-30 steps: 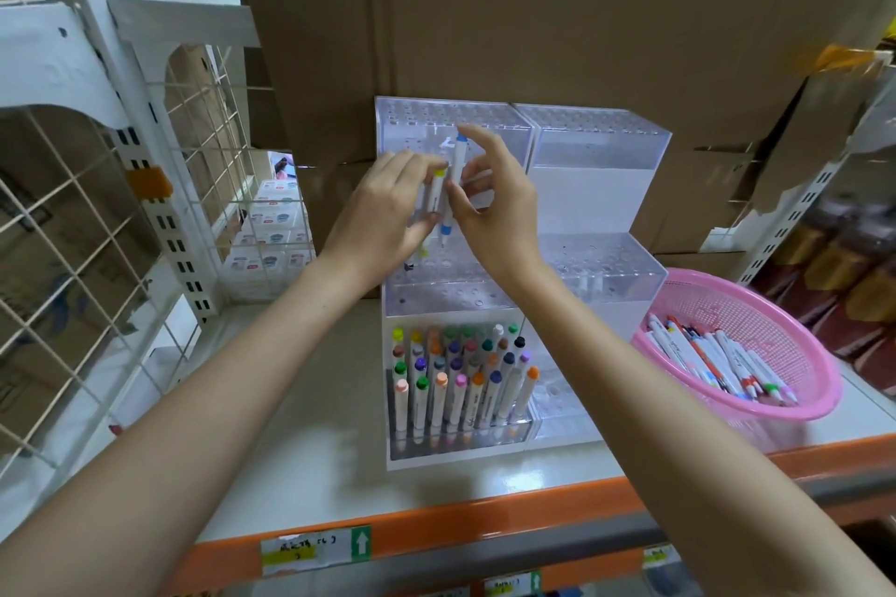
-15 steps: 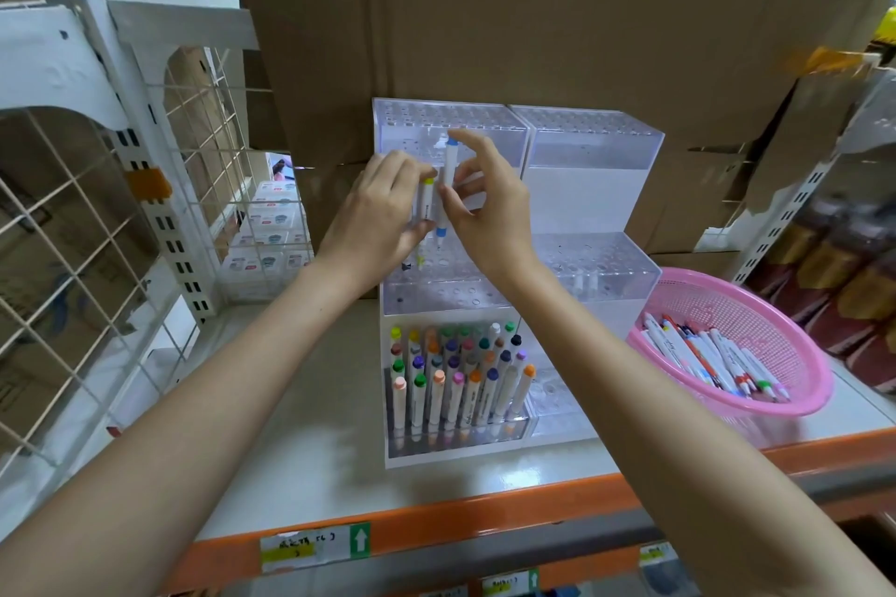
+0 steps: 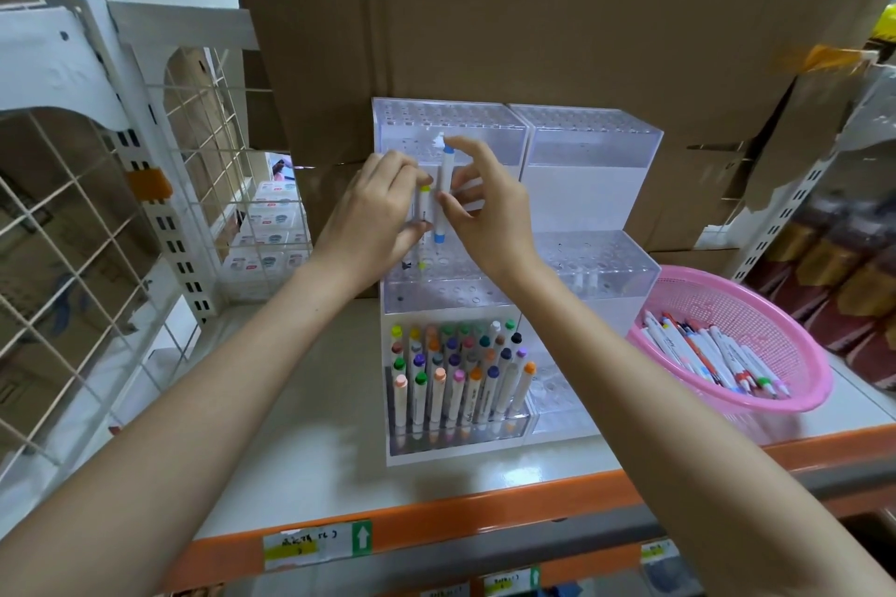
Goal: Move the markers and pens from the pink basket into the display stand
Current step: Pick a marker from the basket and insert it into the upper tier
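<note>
At the centre of the frame the right hand (image 3: 489,218) pinches a blue-capped marker (image 3: 442,194) between thumb and fingertips; over the last second the marker has gone from a slant to nearly upright and sunk slightly, its lower end now just above the holes in the middle tier of the display stand (image 3: 596,257); the left hand (image 3: 373,218) grips a yellow-capped marker (image 3: 424,204) just beside it; insertion looks imminent; at lower right the pink basket (image 3: 756,296) holds many pens (image 3: 717,354), so much work remains.
</note>
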Demonstrator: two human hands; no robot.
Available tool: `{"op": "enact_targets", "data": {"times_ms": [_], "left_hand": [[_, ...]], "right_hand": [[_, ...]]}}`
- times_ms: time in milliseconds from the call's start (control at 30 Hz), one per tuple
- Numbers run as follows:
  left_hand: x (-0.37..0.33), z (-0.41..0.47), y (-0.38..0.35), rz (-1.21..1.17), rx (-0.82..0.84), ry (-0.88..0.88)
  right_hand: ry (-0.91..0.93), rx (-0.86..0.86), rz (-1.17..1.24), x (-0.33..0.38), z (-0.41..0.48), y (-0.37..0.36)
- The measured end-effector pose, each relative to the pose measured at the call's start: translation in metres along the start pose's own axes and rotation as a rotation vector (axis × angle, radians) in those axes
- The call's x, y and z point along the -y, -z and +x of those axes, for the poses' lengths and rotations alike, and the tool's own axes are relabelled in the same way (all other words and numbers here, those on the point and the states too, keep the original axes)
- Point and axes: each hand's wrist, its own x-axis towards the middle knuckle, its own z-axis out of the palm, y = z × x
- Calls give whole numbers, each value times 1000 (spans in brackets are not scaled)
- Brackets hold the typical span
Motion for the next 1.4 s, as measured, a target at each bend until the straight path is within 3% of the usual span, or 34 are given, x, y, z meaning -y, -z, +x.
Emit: {"op": "enact_targets", "data": {"times_ms": [600,1100,1400], "left_hand": [[-11,-20,5,159,2,37],[-18,-23,10,195,73,96],[-31,-14,17,193,96,168]], "right_hand": [[46,116,-130,-6,-11,-2],[11,111,-188,-8,-13,3],[91,252,-369,-5,-17,23]]}}
